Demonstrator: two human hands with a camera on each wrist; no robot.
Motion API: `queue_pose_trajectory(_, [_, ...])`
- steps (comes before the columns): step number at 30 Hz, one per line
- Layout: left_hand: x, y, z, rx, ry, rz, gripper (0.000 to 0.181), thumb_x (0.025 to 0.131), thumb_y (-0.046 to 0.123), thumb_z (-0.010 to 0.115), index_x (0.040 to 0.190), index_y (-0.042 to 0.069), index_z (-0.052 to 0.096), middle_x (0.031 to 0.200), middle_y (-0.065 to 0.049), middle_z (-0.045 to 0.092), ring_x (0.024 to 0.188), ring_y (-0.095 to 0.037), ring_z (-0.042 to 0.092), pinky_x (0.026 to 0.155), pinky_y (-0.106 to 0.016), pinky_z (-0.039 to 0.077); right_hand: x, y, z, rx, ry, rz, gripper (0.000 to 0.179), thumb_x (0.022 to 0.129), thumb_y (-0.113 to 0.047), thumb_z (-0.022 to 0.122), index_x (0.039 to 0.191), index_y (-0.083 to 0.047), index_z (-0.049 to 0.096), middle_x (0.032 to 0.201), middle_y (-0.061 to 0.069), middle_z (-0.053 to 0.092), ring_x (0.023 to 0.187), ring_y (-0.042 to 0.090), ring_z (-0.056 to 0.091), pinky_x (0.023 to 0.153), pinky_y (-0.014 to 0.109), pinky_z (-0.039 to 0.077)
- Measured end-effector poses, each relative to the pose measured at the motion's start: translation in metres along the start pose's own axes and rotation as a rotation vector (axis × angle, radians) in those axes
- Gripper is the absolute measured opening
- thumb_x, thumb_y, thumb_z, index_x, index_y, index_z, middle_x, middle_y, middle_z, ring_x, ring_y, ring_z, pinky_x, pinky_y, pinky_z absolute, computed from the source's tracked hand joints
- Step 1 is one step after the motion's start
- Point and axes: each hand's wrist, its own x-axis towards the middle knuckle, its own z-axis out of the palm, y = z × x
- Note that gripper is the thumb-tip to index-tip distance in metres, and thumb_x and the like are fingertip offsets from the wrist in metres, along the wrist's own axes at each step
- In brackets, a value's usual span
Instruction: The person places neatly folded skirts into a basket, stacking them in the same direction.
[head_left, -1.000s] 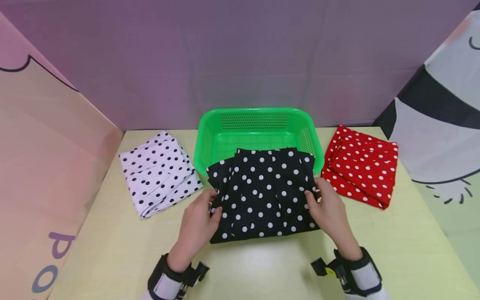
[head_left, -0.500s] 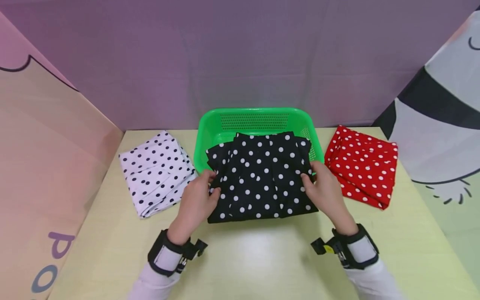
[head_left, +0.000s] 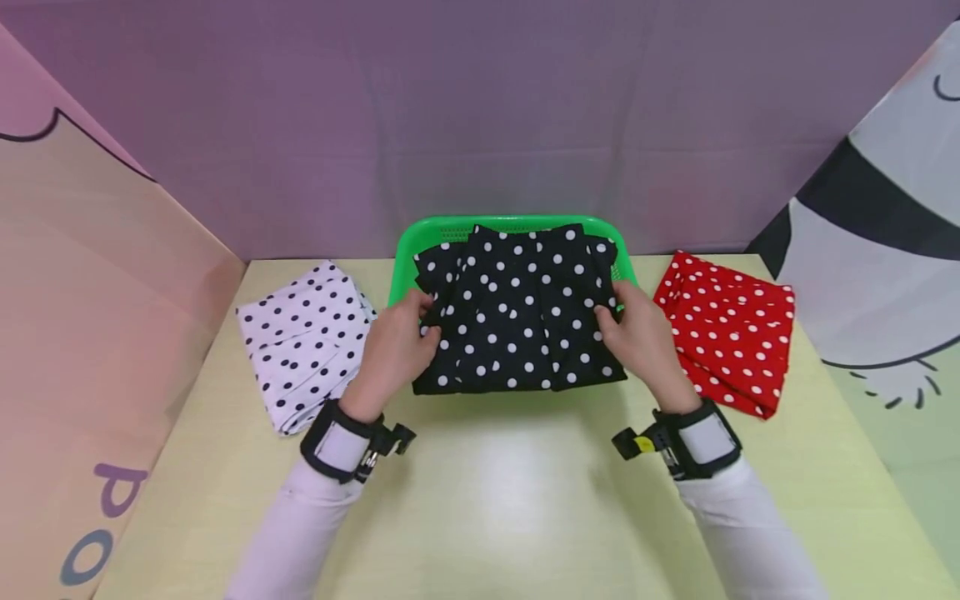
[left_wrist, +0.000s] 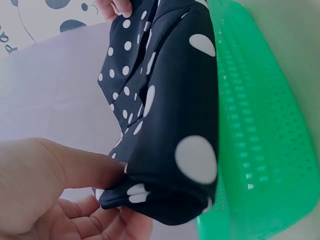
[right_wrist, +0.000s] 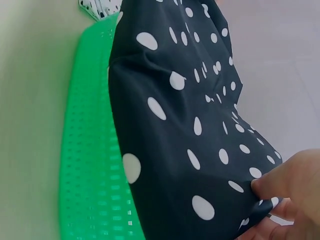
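Note:
A folded black cloth with white dots (head_left: 517, 317) is held up between both hands, over the green basket (head_left: 408, 250) and covering most of it in the head view. At its left edge the left hand (head_left: 393, 350) pinches it, thumb on top and fingers beneath, as the left wrist view shows with the cloth's rolled fold (left_wrist: 180, 110). The right hand (head_left: 645, 342) pinches the opposite edge the same way; its thumb presses on the dotted fabric (right_wrist: 190, 135) in the right wrist view. The basket's perforated wall (left_wrist: 260, 120) shows beyond the cloth.
To the left on the pale table (head_left: 510, 500) lies a folded white cloth with black dots (head_left: 303, 342), partly behind the left hand. A folded red cloth with white dots (head_left: 735, 333) lies to the right. A purple backdrop (head_left: 510, 108) rises behind the basket.
Both hands have carried the black dotted cloth away from the person, from the basket's near side to over the basket. The white and red cloths have stayed in place.

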Motion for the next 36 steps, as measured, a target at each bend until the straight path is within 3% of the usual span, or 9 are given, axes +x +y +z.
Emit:
queue_pose_trajectory(4, [0.017, -0.002, -0.002, -0.001, -0.036, -0.027, 0.031, 0.083, 0.009, 0.061, 0.113, -0.002, 0.055, 0.103, -0.018, 0.064, 0.073, -0.027, 0.061, 0.061, -0.038, 0.05, 0.013, 0.0, 0.0, -0.001, -0.015, -0.002, 0.024, 0.088, -0.012, 0.057, 0.105, 0.004, 0.052, 0.092, 0.021, 0.059, 0.072, 0.031, 0.054, 0.061, 0.04, 0.049])
queue_pose_trajectory(13, [0.05, -0.007, -0.001, 0.022, -0.091, -0.056, 0.032, 0.084, 0.01, 0.058, 0.114, -0.002, 0.054, 0.105, -0.016, 0.063, 0.087, -0.031, 0.06, 0.074, -0.043, 0.05, 0.036, 0.001, -0.001, 0.0, -0.063, 0.042, 0.03, 0.091, -0.016, 0.053, 0.115, 0.003, 0.05, 0.103, 0.022, 0.06, 0.081, 0.032, 0.056, 0.07, 0.044, 0.05])
queue_pose_trajectory(25, [0.083, -0.013, 0.006, 0.057, -0.146, -0.091, 0.029, 0.081, 0.008, 0.055, 0.109, 0.0, 0.055, 0.1, -0.014, 0.062, 0.078, -0.028, 0.057, 0.064, -0.037, 0.047, 0.071, 0.003, 0.006, -0.093, -0.093, 0.033, 0.028, 0.09, -0.017, 0.052, 0.11, 0.003, 0.052, 0.095, 0.021, 0.06, 0.078, 0.034, 0.056, 0.065, 0.043, 0.046])
queue_pose_trajectory(31, [0.096, -0.016, 0.013, 0.112, -0.193, -0.131, 0.019, 0.076, 0.008, 0.058, 0.093, 0.003, 0.053, 0.088, -0.009, 0.057, 0.074, -0.023, 0.05, 0.057, -0.03, 0.039, 0.082, 0.005, 0.015, -0.133, -0.16, 0.048, 0.036, 0.089, -0.016, 0.052, 0.119, 0.004, 0.05, 0.103, 0.022, 0.06, 0.083, 0.036, 0.058, 0.067, 0.045, 0.047])
queue_pose_trajectory(33, [0.1, -0.017, 0.016, 0.125, -0.21, -0.144, 0.012, 0.074, 0.007, 0.059, 0.08, 0.007, 0.048, 0.075, -0.004, 0.048, 0.066, -0.02, 0.043, 0.052, -0.027, 0.032, 0.086, 0.006, 0.018, -0.146, -0.187, 0.049, 0.039, 0.089, -0.016, 0.052, 0.122, 0.005, 0.048, 0.105, 0.023, 0.06, 0.084, 0.036, 0.057, 0.069, 0.046, 0.047])
queue_pose_trajectory(36, [0.105, -0.019, 0.021, 0.137, -0.232, -0.153, 0.026, 0.07, 0.003, 0.058, 0.063, 0.012, 0.035, 0.061, 0.002, 0.029, 0.055, -0.015, 0.031, 0.046, -0.023, 0.022, 0.09, 0.007, 0.022, -0.17, -0.226, 0.056, 0.042, 0.089, -0.017, 0.051, 0.124, 0.006, 0.046, 0.107, 0.024, 0.059, 0.085, 0.036, 0.057, 0.07, 0.046, 0.047])
